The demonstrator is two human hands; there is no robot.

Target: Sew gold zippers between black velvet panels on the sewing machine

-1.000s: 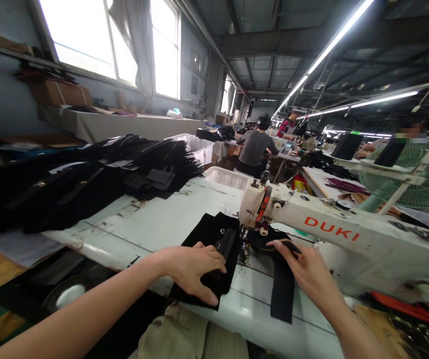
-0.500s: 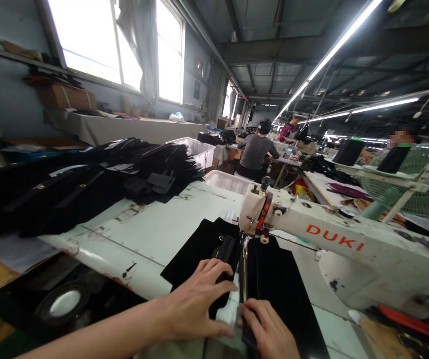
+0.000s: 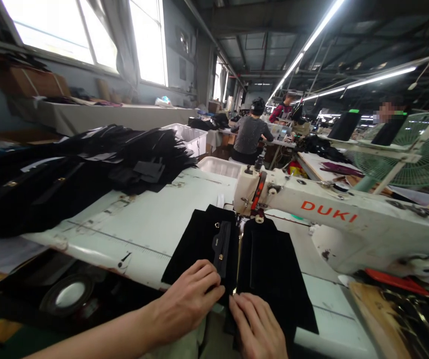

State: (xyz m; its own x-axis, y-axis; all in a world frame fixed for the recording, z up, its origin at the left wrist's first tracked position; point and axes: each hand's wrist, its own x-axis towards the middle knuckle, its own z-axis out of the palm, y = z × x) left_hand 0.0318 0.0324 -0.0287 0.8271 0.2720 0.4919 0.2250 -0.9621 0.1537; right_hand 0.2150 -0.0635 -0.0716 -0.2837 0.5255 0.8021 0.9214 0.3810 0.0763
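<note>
Black fabric [image 3: 279, 264] under both narrowly curled hands [image 3: 192, 296], near end of its gold-toned zip [image 3: 238, 259] seemingly hidden, pinch uncertain.

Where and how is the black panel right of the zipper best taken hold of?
Probably pinch the black panel by its near right corner, from the right side: it seems to lie flat, its far end is by the machine head, and this corner juts out clear of the right hand.
</note>
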